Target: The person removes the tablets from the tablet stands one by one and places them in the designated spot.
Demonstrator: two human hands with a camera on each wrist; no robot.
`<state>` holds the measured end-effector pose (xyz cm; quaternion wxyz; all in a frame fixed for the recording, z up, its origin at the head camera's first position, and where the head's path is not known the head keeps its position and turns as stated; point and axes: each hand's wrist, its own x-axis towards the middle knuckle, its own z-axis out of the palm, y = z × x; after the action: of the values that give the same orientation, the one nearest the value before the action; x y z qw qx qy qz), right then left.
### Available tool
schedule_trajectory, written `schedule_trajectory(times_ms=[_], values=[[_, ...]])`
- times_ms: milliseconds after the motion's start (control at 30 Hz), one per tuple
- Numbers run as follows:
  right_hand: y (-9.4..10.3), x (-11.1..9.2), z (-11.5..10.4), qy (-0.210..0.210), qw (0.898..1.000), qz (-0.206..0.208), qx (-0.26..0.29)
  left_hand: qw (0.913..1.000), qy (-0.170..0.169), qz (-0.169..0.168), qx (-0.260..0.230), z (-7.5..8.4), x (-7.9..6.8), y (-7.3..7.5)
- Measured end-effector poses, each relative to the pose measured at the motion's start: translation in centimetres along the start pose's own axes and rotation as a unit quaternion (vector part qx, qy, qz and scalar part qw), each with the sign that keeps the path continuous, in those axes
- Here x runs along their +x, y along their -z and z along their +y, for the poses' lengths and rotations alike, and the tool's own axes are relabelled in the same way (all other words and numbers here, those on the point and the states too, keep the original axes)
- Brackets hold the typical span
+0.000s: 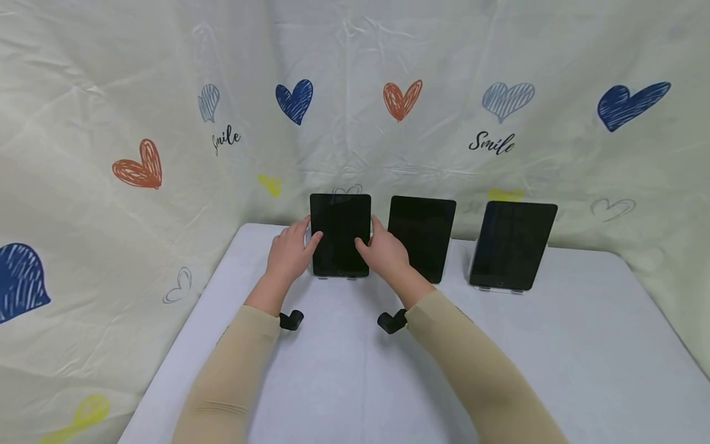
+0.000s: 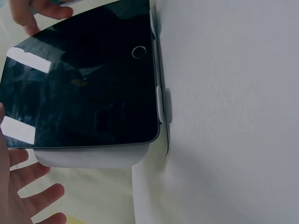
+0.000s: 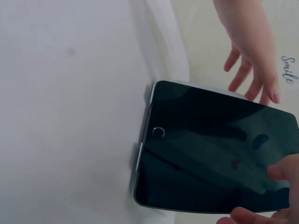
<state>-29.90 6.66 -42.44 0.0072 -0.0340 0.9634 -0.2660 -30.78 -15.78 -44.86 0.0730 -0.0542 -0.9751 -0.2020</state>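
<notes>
Both hands stand at the sides of a black tablet point(image 1: 340, 231), its screen dark. It leans upright on a pale stand point(image 2: 93, 157), whose small front lips hold its bottom edge. My left hand point(image 1: 288, 250) is at the tablet's left edge, thumb towards the screen side; the left wrist view shows its fingers point(image 2: 44, 198) spread apart beside the stand. My right hand point(image 1: 388, 251) is at the right edge, its thumb overlapping the screen in the right wrist view and its other fingers point(image 3: 250, 217) along the edge. Neither hand is curled tightly round the tablet.
Two more dark tablets stand to the right: a middle tablet point(image 1: 424, 228) partly behind my right hand, and a right tablet point(image 1: 513, 246) on a stand. They share a white table point(image 1: 355, 370). Behind hangs a pale curtain point(image 1: 344, 49) with printed hearts.
</notes>
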Motion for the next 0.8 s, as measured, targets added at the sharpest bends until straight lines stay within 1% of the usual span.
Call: schedule_trajectory(times_ms=[200, 367, 533, 800], values=[[-0.2, 0.2, 0.0, 0.008, 1.0, 0.016, 0.006, 0.9998, 0.005, 0.009, -0.017, 0.0, 0.2, -0.1], [-0.5, 0.1, 0.2, 0.015, 1.0, 0.02, 0.017, 0.9995, -0.002, 0.022, -0.023, -0.3, 0.3, -0.3], [-0.9, 0.1, 0.6, 0.024, 0.999, 0.028, 0.027, 0.9989, -0.013, 0.042, -0.017, -0.5, 0.3, -0.6], [-1.5, -0.1, 0.9, 0.039, 0.997, 0.067, 0.023, 0.9959, -0.029, 0.082, -0.025, -0.7, 0.1, -0.6]])
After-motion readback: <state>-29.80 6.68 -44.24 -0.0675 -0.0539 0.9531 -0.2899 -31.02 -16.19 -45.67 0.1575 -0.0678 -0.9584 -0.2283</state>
